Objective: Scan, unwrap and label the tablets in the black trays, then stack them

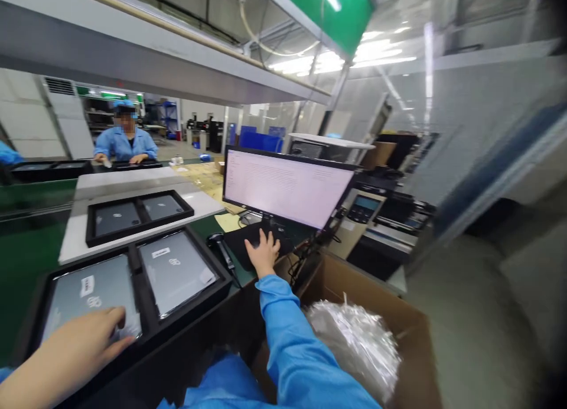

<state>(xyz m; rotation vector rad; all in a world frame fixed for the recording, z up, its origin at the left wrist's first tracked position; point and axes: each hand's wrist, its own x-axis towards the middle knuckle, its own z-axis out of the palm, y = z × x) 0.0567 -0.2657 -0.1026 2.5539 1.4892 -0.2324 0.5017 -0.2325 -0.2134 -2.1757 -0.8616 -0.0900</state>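
My left hand (77, 347) rests with fingers stretched out on the near edge of a grey laptop (91, 294) lying in the left slot of a black tray (133, 258). A second grey laptop (175, 270) fills the right slot. My right hand (262, 252), in a blue sleeve, lies flat with spread fingers on a black keyboard (248, 237) below a lit monitor (283, 187). A black handheld scanner (219, 246) sits between tray and keyboard.
Another black tray (137, 214) with two grey laptops sits farther along the green conveyor (26, 249). A person in blue (124, 140) works at the far end. A cardboard box (411, 338) with clear plastic bags (354, 344) stands at my right.
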